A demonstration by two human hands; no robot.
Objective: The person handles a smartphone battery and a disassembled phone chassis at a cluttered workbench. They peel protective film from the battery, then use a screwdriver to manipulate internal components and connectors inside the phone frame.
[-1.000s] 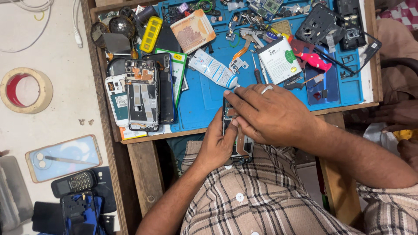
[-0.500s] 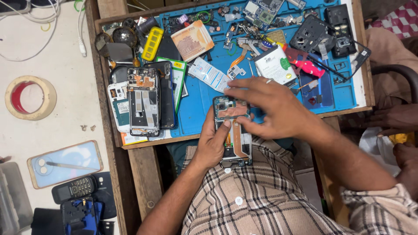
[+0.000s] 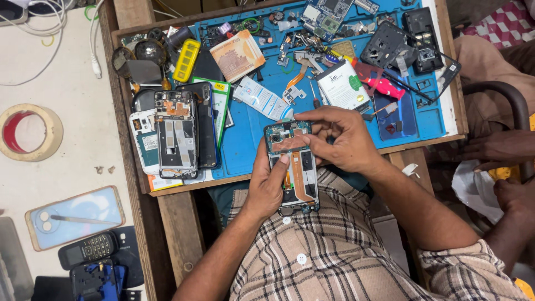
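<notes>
An opened phone (image 3: 292, 167), back cover off and boards exposed, is held at frame centre, just below the front edge of the blue work mat (image 3: 251, 145) and above the checked shirt (image 3: 334, 251). It is gripped from the left side by the left hand (image 3: 267, 187), fingers wrapped under the body, thumb laid across the exposed middle. The upper part is pinched by the right hand (image 3: 340, 139), fingertips closed on the top section near the camera end; whether a small part is held between them cannot be made out.

Left of centre on the mat, a second stripped phone frame (image 3: 175, 134) is laid flat, touching a dark phone body (image 3: 205, 125). A white battery (image 3: 345, 83) and a red-handled tool (image 3: 384, 86) are seen in the upper right, a yellow case (image 3: 186, 60) upper left. A tape roll (image 3: 25, 132) lies at the far left, a keypad phone (image 3: 89, 249) lower left. Another person's hands (image 3: 501, 150) are at the right edge.
</notes>
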